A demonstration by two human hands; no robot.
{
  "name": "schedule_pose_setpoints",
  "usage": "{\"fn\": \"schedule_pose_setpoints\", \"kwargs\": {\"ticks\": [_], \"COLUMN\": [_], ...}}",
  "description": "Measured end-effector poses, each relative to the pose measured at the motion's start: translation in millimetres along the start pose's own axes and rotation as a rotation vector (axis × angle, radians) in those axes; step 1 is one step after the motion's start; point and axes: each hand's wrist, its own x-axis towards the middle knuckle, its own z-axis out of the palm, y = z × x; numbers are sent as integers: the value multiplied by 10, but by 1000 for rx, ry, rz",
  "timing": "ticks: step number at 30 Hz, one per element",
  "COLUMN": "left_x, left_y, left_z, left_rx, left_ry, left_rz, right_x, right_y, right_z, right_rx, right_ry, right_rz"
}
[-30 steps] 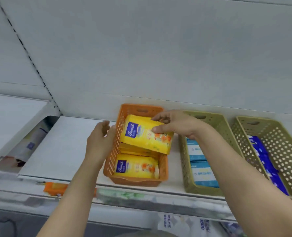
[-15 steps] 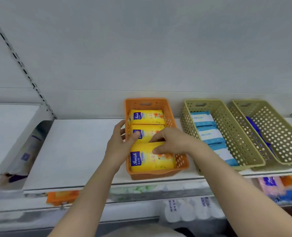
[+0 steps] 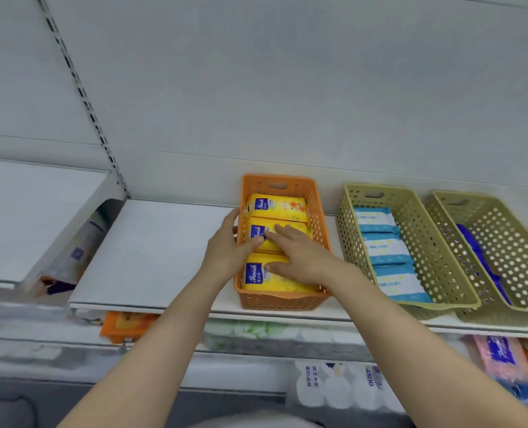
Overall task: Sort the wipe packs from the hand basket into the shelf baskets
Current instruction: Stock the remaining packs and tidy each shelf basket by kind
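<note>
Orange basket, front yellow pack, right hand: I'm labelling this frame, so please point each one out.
orange basket [image 3: 279, 301]: head view, on its front wall.
front yellow pack [image 3: 258, 278]: head view, on its blue label.
right hand [image 3: 299, 257]: head view, on the back of the hand.

Both bare forearms reach up and forward, converging at the orange basket [image 3: 279, 299]. The left hand [image 3: 225, 253] sits at the basket's left wall, fingers straight outside it, thumb hooked over the rim. The right hand [image 3: 296, 257] lies palm down inside the basket, fingers spread flat, nearly touching the left thumb.
</note>
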Motion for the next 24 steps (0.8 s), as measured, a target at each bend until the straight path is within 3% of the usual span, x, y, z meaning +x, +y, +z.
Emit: {"fn": "schedule_pose_setpoints", "kwargs": {"ticks": [6, 12, 18, 24], "left_x": [-210, -574, -1262, -2218], "left_y": [156, 299, 280, -244], "left_z": [-70, -567, -1508, -2534], "left_rx": [217, 429, 717, 806], "left_ry": [115, 304, 535, 736], "left_rz": [-48, 60, 138, 78], "right_x": [-3, -65, -147, -259], "right_y": [-33, -336, -1244, -2582], "right_z": [-210, -634, -868, -472], "right_rx": [-38, -122, -93, -62], "right_ry": [24, 234, 424, 524], "right_rz": [-21, -195, -409, -656]}}
